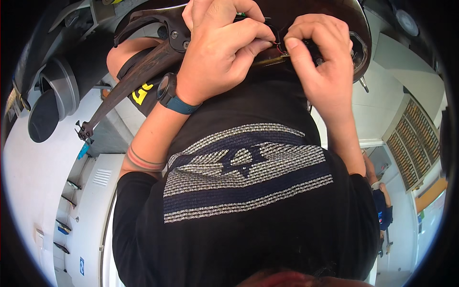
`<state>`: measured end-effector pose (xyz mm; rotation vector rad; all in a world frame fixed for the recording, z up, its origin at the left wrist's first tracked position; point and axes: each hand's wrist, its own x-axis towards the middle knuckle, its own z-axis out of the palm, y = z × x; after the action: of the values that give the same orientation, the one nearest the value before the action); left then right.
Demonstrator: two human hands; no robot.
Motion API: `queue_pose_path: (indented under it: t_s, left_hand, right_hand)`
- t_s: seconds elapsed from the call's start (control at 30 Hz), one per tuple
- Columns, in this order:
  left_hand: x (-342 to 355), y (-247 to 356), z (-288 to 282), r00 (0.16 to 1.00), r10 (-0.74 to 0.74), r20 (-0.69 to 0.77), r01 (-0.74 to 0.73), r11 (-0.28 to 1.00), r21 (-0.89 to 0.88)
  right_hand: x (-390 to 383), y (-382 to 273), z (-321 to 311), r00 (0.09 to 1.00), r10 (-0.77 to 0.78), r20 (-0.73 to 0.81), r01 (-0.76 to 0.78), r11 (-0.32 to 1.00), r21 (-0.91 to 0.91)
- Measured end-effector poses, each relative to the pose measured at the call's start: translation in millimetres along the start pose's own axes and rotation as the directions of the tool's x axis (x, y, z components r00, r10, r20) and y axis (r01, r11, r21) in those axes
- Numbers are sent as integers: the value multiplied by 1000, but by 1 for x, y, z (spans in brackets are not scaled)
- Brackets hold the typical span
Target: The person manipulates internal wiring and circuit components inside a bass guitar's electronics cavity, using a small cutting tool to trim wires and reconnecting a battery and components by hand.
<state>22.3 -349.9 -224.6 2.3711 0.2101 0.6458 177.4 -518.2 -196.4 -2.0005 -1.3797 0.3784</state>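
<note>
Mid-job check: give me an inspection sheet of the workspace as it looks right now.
Surface: nothing seen.
Job's things: dark rounded device at the top, with a black bracket and a long dark rod.
Clutter: grey cylinder to the left.
Hands: left hand, with a wristwatch, grips the device; right hand pinches at the wires.
Cables: thin red and black wires between the fingertips.
Surroundings: white walls, vent grille on the right, another person's hand.
</note>
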Motion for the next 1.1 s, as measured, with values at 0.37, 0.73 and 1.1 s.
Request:
queue_pose_path:
  t_s: [0.37, 0.73, 1.1]
  left_hand:
    - [1, 1, 2, 997, -21, -77, 18, 999, -47]
    - [0, 0, 3, 999, -24, -45, 24, 1000, 2]
    - [-1, 3, 2, 995, -93, -27, 92, 994, -61]
  right_hand:
    - [20, 3, -21, 955, -267, 129, 290, 934, -209]
    - [39, 9, -28, 853, -452, 262, 520, 782, -344]
    - [47, 17, -23, 809, -553, 200, 587, 771, -245]
